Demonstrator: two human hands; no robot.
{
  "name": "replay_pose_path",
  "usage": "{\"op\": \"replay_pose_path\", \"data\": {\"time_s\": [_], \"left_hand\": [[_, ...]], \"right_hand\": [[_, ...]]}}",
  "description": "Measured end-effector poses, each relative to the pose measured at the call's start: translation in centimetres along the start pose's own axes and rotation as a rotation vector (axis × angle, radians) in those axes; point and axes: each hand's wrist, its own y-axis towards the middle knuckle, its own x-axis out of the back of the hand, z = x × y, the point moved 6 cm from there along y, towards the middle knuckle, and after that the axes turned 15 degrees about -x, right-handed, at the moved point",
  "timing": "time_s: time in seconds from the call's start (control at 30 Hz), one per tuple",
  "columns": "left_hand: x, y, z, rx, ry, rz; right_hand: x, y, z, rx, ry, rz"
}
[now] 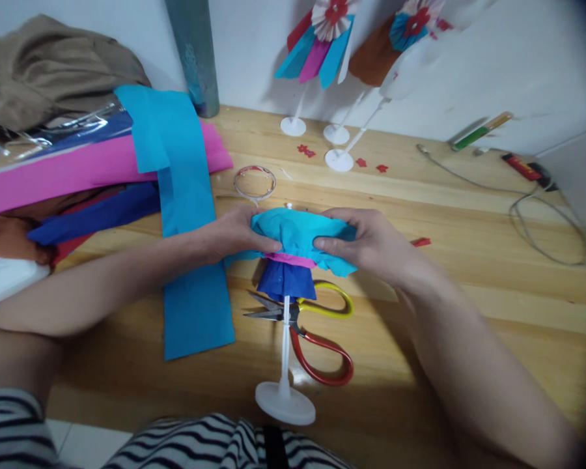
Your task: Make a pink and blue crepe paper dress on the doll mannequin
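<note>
My left hand [234,234] and my right hand [366,244] both grip a gathered piece of light blue crepe paper [297,234], one at each end. The paper is wrapped round the upper part of a white plastic stand [286,365]. Under it show a pink layer [293,260] and a dark blue layer [286,280]. The stand tilts toward me, its round base near the table's front edge. Both hands have their fingers closed on the paper.
Two pairs of scissors lie under the stand, one yellow-handled [332,303], one red-handled [322,358]. A long light blue paper strip [190,247], pink [78,172] and dark blue sheets lie left. A tape ring [254,182], finished paper figures [317,52], a cable [542,221] and a bottle [195,58] sit behind.
</note>
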Motion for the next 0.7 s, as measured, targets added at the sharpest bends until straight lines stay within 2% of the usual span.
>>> {"op": "replay_pose_path", "data": {"time_s": [0.27,0.43,0.7], "left_hand": [[0.4,0.0,0.4,0.005,0.000,-0.016],[0.2,-0.1,0.3,0.016,0.014,-0.018],[0.4,-0.1,0.4,0.032,0.034,-0.010]], "right_hand": [[-0.1,0.2,-0.4,-0.017,0.028,0.036],[-0.5,0.2,0.0,0.026,0.004,0.064],[-0.4,0.3,0.3,0.019,-0.059,0.005]]}}
